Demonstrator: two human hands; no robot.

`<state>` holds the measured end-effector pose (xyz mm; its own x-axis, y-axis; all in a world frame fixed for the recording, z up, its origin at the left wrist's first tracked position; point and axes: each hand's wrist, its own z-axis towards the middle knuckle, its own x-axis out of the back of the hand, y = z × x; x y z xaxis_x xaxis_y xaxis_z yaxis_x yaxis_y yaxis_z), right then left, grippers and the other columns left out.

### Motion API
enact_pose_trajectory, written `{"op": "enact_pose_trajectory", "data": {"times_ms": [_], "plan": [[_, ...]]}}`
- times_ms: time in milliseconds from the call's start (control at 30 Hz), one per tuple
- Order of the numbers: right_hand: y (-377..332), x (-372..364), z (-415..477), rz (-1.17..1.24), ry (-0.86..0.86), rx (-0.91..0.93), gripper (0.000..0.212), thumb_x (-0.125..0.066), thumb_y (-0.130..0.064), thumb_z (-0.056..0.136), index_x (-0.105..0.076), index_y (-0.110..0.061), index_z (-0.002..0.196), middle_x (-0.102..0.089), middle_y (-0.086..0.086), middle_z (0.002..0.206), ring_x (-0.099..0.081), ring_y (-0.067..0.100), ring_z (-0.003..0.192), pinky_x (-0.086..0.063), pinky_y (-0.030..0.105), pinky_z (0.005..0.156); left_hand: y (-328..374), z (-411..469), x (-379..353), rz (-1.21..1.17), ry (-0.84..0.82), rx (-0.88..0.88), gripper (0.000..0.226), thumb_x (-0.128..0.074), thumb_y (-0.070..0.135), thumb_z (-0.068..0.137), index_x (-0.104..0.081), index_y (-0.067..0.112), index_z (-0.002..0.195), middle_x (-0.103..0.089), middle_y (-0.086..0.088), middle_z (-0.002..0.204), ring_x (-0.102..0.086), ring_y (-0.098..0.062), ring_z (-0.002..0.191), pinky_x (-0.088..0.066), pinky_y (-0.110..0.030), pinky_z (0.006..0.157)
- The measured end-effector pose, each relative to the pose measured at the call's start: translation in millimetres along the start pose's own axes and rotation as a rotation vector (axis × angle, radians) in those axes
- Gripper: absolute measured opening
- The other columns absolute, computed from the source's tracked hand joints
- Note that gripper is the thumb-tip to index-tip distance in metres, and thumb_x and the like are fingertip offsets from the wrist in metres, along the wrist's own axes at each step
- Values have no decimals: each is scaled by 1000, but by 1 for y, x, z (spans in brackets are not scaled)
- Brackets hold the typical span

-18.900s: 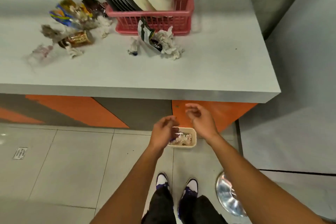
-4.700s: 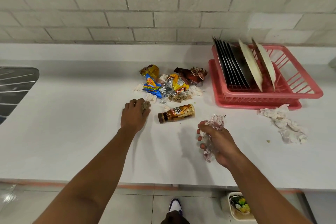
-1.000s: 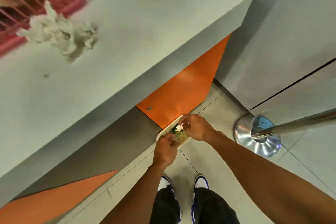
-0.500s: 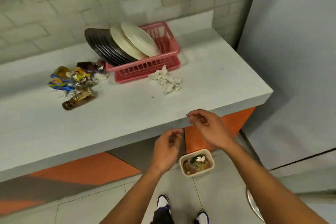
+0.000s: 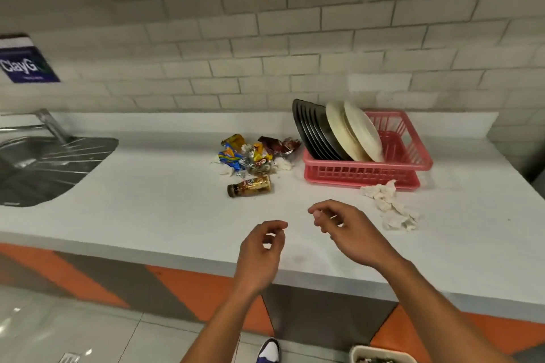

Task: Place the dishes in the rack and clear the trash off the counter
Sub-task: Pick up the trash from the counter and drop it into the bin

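Back from the bin (image 5: 383,349), my left hand (image 5: 261,256) and right hand (image 5: 351,233) hover empty, loosely curled, over the table (image 5: 147,200), with wrappers (image 5: 250,153) and bottle (image 5: 249,186) left of the rack (image 5: 395,168) and tissues (image 5: 389,209) before it still to clear, dishes (image 5: 348,132) racked.

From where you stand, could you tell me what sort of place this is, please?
Probably a kitchen, perhaps a shared pantry: a steel sink with a tap is set into the white counter, a pink dish rack holds plates standing on edge, and the wall behind is tiled.
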<state>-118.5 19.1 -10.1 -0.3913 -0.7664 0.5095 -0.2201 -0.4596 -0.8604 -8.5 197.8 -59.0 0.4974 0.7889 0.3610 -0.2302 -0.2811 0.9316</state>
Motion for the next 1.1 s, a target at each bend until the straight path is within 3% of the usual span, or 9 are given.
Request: {"op": "enact_pose_trajectory", "data": {"times_ms": [100,200,433,567,700,867,1000,1100], "plan": [[-12,-17,43,-44,-7,8,13,-62,-39,100,-67,-41,112,-68,-20,102,-65,1,93,-49,16,76,-19,42,36,24,37,11,19,-57,30,101,-68,43,108,-65,25,110,-59,10,97,-54,-18,75],[-15,-40,92,-75,-14,-3,19,-69,-39,96,-65,-41,114,-68,-15,99,-64,2,95,-53,26,83,-41,93,69,44,56,14,18,-58,28,100,-69,40,108,-66,23,110,-60,9,93,-48,-8,70],[-19,-101,201,-332,-90,-33,53,-74,-38,89,-55,-34,138,-58,-4,130,-53,18,122,-45,32,100,-91,214,128,113,119,68,21,-61,18,97,-69,31,112,-68,9,109,-63,3,86,-46,-6,68],[-15,-131,250,-514,-144,-30,68,-76,-41,86,-46,-33,146,-47,-6,150,-42,21,137,-34,33,111,-113,284,148,219,98,86,28,-68,20,92,-63,29,118,-63,0,111,-65,-7,80,-54,-32,82],[-7,-154,282,-672,-236,-13,75,-74,-40,85,-39,-31,150,-39,-4,156,-33,22,143,-23,33,118,-123,344,150,324,46,85,46,-74,32,87,-55,30,129,-54,-1,121,-64,-13,82,-49,-30,78],[5,-168,299,-851,-341,-1,83,-73,-31,82,-32,-28,154,-33,0,157,-26,25,148,-16,36,123,-129,391,138,484,-44,77,69,-79,41,82,-47,24,140,-52,-8,133,-62,-30,110,-53,-39,87],[13,-174,304,-951,-374,5,82,-70,-24,83,-29,-27,153,-37,4,153,-34,28,142,-21,39,121,-130,408,133,556,-108,50,59,-77,35,83,-51,23,135,-64,-5,124,-62,-28,113,-53,-42,91],[22,-179,301,-977,-368,10,76,-66,-21,86,-29,-28,152,-45,4,146,-45,28,132,-27,38,116,-132,412,133,584,-82,44,38,-73,28,85,-60,26,121,-71,-1,113,-65,-26,105,-53,-35,83]]}}
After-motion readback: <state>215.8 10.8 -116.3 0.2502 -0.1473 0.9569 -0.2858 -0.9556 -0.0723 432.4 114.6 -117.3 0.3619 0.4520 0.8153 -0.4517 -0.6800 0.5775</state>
